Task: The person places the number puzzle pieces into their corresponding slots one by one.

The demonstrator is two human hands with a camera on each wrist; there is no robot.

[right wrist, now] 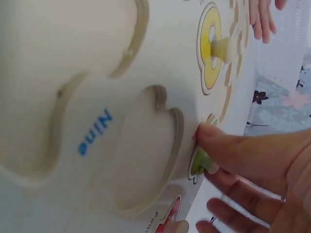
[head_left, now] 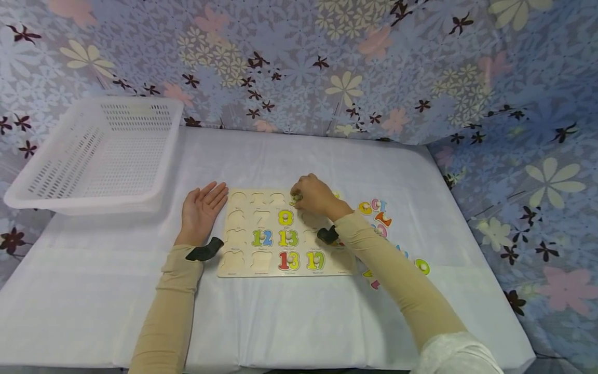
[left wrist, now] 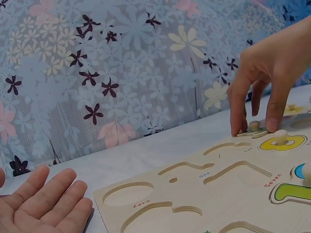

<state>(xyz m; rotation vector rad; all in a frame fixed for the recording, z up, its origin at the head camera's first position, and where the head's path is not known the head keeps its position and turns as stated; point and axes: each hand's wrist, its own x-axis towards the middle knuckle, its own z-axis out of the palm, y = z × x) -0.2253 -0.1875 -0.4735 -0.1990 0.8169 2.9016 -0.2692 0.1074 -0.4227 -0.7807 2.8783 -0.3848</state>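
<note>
A wooden number puzzle board (head_left: 245, 228) lies on the white table with several recesses bare. At its far row, my right hand (head_left: 314, 195) pinches a green knobbed number piece (right wrist: 197, 162) between thumb and fingers, low over the board. The yellow 8 (head_left: 286, 218) sits just nearer to me, and a red piece (right wrist: 169, 213) shows beside the pinched one in the right wrist view. Seated lower down are the 12 (head_left: 268, 238), a green-and-yellow 13 (head_left: 282, 238) and the 19 (head_left: 310, 261). Palm up beside the board's left edge, my left hand (head_left: 202, 210) holds nothing, its fingers relaxed.
Several loose number pieces lie right of the board, among them a green one (head_left: 422, 267) and an orange one (head_left: 383, 218); my right forearm passes over that side. A white slatted basket (head_left: 156, 195) stands at the back left. Flowered cloth hangs behind the table.
</note>
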